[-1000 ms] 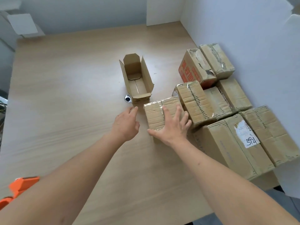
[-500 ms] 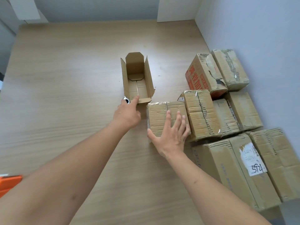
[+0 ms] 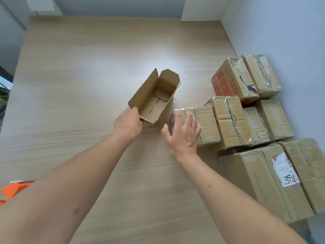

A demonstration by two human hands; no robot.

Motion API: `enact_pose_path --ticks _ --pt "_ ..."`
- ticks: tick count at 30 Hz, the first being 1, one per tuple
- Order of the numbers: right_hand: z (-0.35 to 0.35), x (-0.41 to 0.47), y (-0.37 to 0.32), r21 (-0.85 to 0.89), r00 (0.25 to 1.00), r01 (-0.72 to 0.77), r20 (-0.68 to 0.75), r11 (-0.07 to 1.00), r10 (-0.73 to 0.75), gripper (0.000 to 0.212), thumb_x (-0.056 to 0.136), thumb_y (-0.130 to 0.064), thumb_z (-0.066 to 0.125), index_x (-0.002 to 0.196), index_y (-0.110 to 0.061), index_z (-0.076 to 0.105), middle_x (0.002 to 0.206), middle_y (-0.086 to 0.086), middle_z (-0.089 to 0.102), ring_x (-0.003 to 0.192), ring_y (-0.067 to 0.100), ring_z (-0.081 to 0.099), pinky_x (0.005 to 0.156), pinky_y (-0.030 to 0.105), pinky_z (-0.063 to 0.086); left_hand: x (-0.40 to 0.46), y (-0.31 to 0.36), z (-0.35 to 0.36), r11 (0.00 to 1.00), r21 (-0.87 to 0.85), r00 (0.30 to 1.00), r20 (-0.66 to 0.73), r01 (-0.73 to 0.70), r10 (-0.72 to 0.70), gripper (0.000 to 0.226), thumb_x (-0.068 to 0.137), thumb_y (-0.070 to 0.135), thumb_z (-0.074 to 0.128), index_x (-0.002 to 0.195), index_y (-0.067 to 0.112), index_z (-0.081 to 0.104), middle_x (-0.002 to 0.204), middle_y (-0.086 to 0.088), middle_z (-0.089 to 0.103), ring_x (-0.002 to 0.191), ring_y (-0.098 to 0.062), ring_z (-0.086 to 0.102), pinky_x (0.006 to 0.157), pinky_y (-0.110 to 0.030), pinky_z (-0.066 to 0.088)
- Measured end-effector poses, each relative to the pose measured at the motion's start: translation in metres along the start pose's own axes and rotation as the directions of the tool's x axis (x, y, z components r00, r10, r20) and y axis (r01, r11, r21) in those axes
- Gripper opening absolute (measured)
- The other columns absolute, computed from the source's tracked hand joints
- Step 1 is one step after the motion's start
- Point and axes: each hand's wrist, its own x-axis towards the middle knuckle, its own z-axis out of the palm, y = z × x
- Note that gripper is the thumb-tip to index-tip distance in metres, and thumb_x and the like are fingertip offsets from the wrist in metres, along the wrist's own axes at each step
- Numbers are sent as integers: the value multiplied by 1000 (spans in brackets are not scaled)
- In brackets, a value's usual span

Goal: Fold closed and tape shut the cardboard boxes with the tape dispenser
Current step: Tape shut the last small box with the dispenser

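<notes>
Cardboard, brown, corrugated — open box (image 3: 154,101), long and narrow, flaps standing up, inside bare, set at a slant near the middle of the wooden counter (image 3: 88,85)

Left hand (image 3: 128,121): fingers curled round the near end of the open box, gripping its edge at the near left corner

Right hand (image 3: 182,132): fingers straight and spread, lying flat on top of the small taped box (image 3: 205,125) just right of the open box; thumb pointing left, clear of the carton

Small taped box: closed, wrapped in clear tape, touching the next carton on its right

Stock of closed, taped boxes along the right side of the counter, against the white wall (image 3: 281,32):
- medium taped box (image 3: 228,120), crumpled tape over the top, touching the small one
- two flatter cartons beyond it toward the wall, packed side by side
- box with red print (image 3: 228,81) on its side, top torn, at the far end of the group, with a further worn carton (image 3: 260,74) beside it at the wall
- large box (image 3: 260,182) nearest the viewer, bearing a torn white label (image 3: 284,171) with handwritten digits; another large carton alongside it on the right

Tape dispenser (image 3: 12,191): orange, at the left edge of view near the left forearm, mostly hidden — well apart from both hands and from the open box
</notes>
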Motion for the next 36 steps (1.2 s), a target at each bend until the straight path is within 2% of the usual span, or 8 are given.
enact_pose_path --ticks 11,16,20,25,27,30,33,36 --pt "13 -58 -99 193 912 135 359 972 -198 50 105 -41 39 153 -27 41 158 9 30 134 31 46 110 45 38 -99 -121 -7 969 -184 987 44 163 -158 36 84 3 45 111 13 67 114 -7 65 101 -30 61 84 -37 54" --pt "25 -97 -121 141 856 143 479 980 -194 47 105 -52 34 139 -26 53 143 6 40 122 32 53 96 42 46 -146 -165 6 951 -208 973 82 230 -218 51 88 4 44 132 20 63 127 -4 64 114 -28 60 83 -29 45" --pt "33 -135 -132 133 823 163 529 978 -209 47 106 -48 36 135 -16 54 133 7 50 119 31 55 93 42 47 -193 -190 20 941 -234 970 71 244 -234 47 97 9 43 143 15 54 139 -11 59 127 -32 54 101 -35 46" --pt "39 -181 -151 180 827 121 526 976 -200 42 104 -37 41 136 -12 56 132 9 55 125 29 53 100 42 47 -243 -224 32 929 -322 982 37 185 -183 53 107 20 39 159 13 29 157 -16 41 145 -32 37 118 -39 31" --pt "40 -192 -158 172 839 97 515 980 -173 42 104 -35 42 136 -11 56 133 9 55 125 29 53 100 41 47 -252 -233 32 919 -365 987 17 152 -157 53 108 27 40 158 10 31 155 -14 44 145 -30 37 119 -38 30" --pt "42 -203 -178 102 851 92 508 991 -131 39 104 -35 41 130 -12 59 130 9 55 121 30 56 97 39 46 -256 -251 28 904 -418 996 38 94 -86 52 108 42 38 144 6 50 129 -11 61 132 -32 51 107 -37 38" --pt "45 -207 -202 47 871 44 487 998 -61 31 101 -34 44 112 -11 61 122 10 58 112 32 58 88 38 48 -248 -272 18 964 -266 995 104 28 0 61 106 52 40 147 8 48 142 -12 58 134 -30 50 110 -36 38" --pt "48 -208 -226 82 872 -151 481 985 94 26 97 -30 51 110 -11 63 116 11 62 109 34 60 83 37 49 -230 -294 -2 981 -190 988 138 -36 63 58 104 47 48 148 9 46 144 -11 55 135 -31 49 111 -42 39"
